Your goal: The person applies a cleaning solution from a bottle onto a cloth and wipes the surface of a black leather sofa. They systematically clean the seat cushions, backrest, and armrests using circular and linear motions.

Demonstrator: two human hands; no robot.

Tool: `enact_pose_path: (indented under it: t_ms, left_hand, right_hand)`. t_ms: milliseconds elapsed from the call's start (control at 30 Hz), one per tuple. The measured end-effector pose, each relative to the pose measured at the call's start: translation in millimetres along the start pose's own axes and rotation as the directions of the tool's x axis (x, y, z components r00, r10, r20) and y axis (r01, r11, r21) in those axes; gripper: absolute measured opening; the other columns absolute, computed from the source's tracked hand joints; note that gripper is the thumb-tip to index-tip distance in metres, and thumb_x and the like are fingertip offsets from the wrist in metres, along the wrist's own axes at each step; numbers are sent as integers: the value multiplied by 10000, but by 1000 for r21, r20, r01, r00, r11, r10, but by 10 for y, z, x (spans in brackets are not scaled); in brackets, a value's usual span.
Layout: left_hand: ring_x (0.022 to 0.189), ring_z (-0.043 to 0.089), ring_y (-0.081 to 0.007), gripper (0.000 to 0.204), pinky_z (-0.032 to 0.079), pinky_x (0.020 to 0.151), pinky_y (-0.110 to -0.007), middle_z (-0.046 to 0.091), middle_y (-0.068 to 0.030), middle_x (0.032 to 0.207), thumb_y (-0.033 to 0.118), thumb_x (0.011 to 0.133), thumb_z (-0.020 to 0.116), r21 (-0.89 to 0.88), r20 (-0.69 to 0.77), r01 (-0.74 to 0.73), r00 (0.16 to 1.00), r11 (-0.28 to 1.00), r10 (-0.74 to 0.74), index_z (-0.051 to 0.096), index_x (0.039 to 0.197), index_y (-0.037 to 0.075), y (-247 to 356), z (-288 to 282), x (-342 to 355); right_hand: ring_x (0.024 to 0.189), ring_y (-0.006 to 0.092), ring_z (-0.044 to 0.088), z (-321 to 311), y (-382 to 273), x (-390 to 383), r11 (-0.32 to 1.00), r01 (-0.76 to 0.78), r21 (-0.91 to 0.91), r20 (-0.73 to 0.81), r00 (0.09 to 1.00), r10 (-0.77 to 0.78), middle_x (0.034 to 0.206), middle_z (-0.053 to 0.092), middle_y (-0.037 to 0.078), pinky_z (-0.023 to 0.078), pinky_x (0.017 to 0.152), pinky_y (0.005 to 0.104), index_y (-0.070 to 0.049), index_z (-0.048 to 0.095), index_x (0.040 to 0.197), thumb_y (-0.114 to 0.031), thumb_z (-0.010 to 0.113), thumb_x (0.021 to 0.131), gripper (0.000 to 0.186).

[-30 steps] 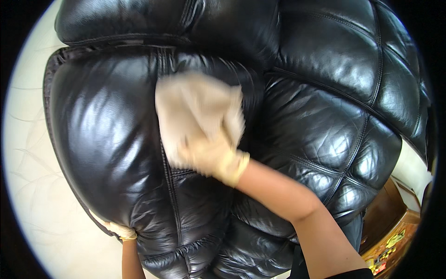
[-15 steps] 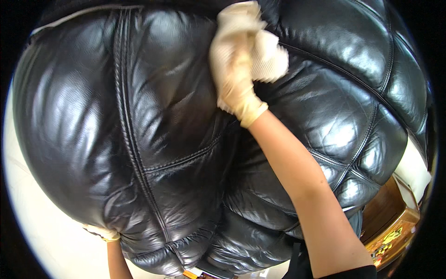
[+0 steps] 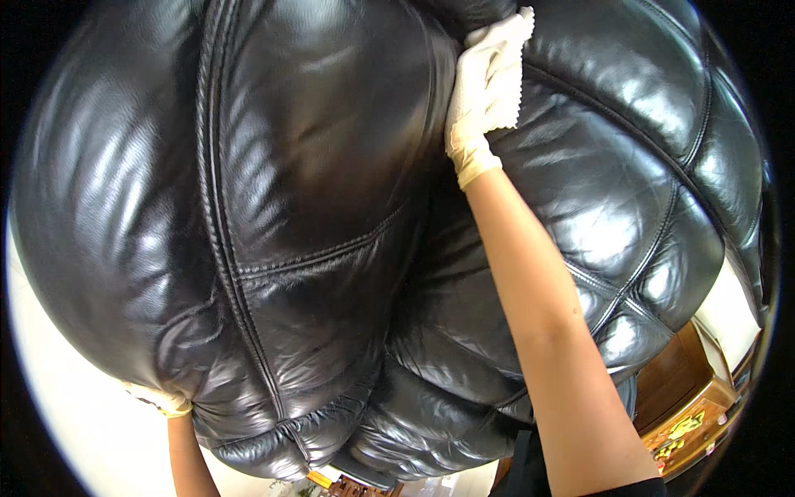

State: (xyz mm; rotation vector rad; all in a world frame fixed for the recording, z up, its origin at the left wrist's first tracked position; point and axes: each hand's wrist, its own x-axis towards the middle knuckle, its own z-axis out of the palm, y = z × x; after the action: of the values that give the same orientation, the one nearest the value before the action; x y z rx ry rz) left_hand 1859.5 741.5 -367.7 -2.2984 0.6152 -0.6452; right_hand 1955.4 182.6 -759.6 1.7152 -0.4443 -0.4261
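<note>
Black padded leather of a sofa (image 3: 331, 141) fills most of the head view, with stitched seams and creases. My right hand (image 3: 478, 103), in a cream glove, is closed on a whitish cloth (image 3: 503, 87) with a zigzag edge. It presses the cloth near the deep gap between the large left cushion and the quilted right part. Low on the left, my left hand (image 3: 161, 400), gloved too, lies against the outer edge of the left cushion. Its fingers stretch along the leather, partly hidden, and no tool shows in it.
A brown wooden cabinet (image 3: 683, 385) with a gold ornament stands at the lower right, beside a white surface (image 3: 729, 302). Pale floor (image 3: 58, 389) shows at the lower left. Small objects, blurred, appear at the bottom edge.
My right hand has moved right and slightly up with the cloth, toward the gap. The view has shifted a little, and my left hand sits slightly further left and higher in it.
</note>
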Motion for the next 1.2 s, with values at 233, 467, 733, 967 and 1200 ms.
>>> enact_pose_path:
  t_ms: [233,467,733,967,1200]
  left_hand:
    - [1446,397,-399,1029,298,1238,-521,388,-238,1576,378,720,702,-296,26,317,946,901,-324,287,1594,28,332,56,103]
    - [1486,370,-346,752,269,1258,-456,364,-202,1625,418,974,433,-469,74,429,890,772,-450,313,1605,28,352,26,282]
    - [1531,319,-333,648,218,1277,-428,327,-210,1662,407,1121,294,-526,112,493,848,693,-518,314,1606,-22,723,13,589]
    - [1476,382,-407,1067,363,1193,-514,385,-280,1584,395,818,809,-175,-349,-423,871,889,346,236,1614,-27,554,-110,823]
    - [1406,443,-436,1324,421,1141,-524,392,-294,1543,229,514,963,-93,-396,-460,831,883,391,232,1592,-11,334,115,582]
  right_hand:
    - [1150,325,633,-832,731,-2776,-745,354,565,-434,896,96,1274,642,137,486,1020,499,-44,627,1328,-281,610,966,433]
    - [1235,462,560,-1219,1540,-1872,-920,351,175,-235,922,308,1272,633,211,309,1125,674,-38,711,1038,-333,702,874,337]
    - [1400,367,477,-1029,1449,-2883,-935,309,173,-543,822,171,1378,609,152,291,1172,598,-80,657,1275,-309,700,915,429]
    - [1271,409,543,-686,467,-1715,-976,173,135,-227,964,139,1284,610,265,297,1145,601,-34,690,1152,-410,574,979,430]
    - [1448,436,386,-904,-802,-2421,-730,-80,679,-141,961,-237,1602,326,314,290,1208,490,104,295,1556,-314,449,1080,652]
